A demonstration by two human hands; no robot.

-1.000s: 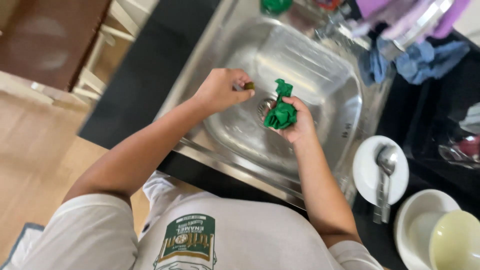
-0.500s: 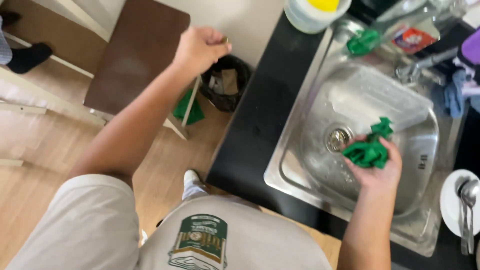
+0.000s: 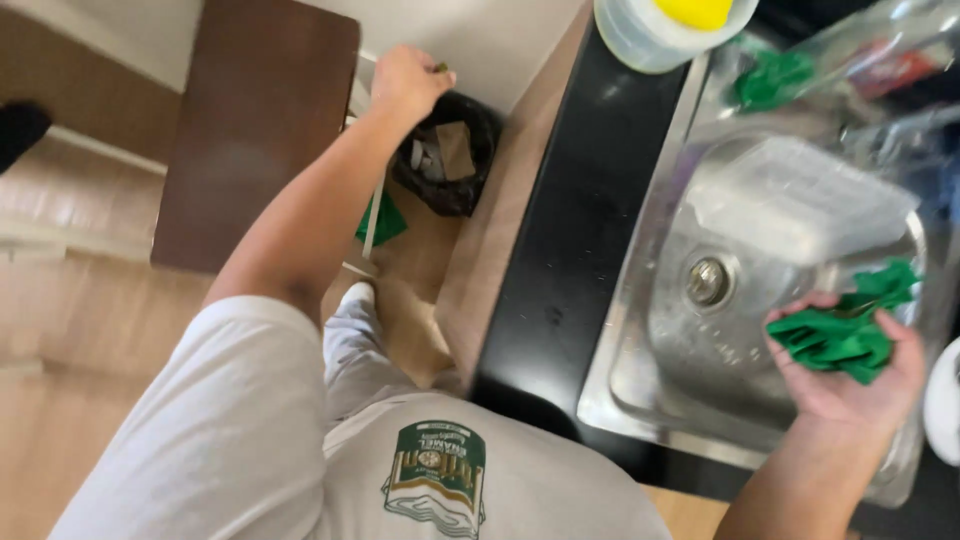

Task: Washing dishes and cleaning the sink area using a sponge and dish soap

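Here my left hand (image 3: 408, 82) is stretched out far to the left, above the small round bin lined with a black bag (image 3: 447, 152) on the wooden floor; its fingers are curled tight around a small dark scrap that barely shows at the fingertips, too small for me to tell what it is. My right hand (image 3: 850, 375) hangs over the near right part of the stainless steel sink (image 3: 640, 370), palm up, closed loosely around a crumpled bright green cloth (image 3: 835, 335). The cloth looks soft and bunched, with a loose corner poking out toward the far right, past my fingers. As I judge it, the risk lies on the left: the hand sits at the bin's far left rim rather than squarely over the opening, so the scrap could miss and land on the floor. The loosely held cloth could also slip down into the basin, near the round metal drain (image 3: 707, 281), with my view turned away from it. The black table (image 3: 580, 250) runs between sink and bin.
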